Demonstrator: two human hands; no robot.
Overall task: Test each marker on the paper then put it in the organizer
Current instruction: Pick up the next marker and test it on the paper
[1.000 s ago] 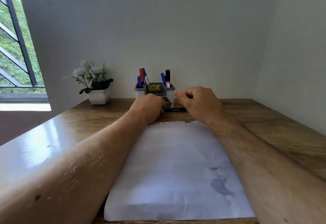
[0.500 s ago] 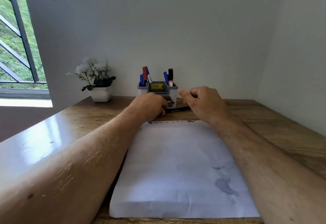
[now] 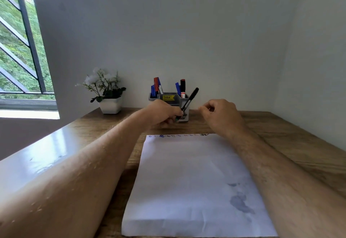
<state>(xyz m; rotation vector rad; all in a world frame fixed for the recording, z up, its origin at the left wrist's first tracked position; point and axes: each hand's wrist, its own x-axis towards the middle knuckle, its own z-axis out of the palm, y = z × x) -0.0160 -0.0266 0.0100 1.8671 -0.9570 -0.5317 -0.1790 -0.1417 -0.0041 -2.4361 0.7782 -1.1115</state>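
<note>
My left hand grips the lower end of a black marker, which tilts up and to the right in front of the grey organizer. Several blue, red and black markers stand in the organizer. My right hand hovers just right of the marker with fingers curled and thumb against forefinger; whether it pinches something is too small to tell. A white paper lies on the wooden desk, with a row of small scribbles along its far edge.
A white pot of artificial flowers stands at the back left of the desk. A barred window is on the left, and walls close in behind and on the right. A grey stain marks the paper's near right part.
The black marker lay flat on the desk between both hands; now my left hand has lifted it so it points up and to the right. My right hand has let go and drawn right.
</note>
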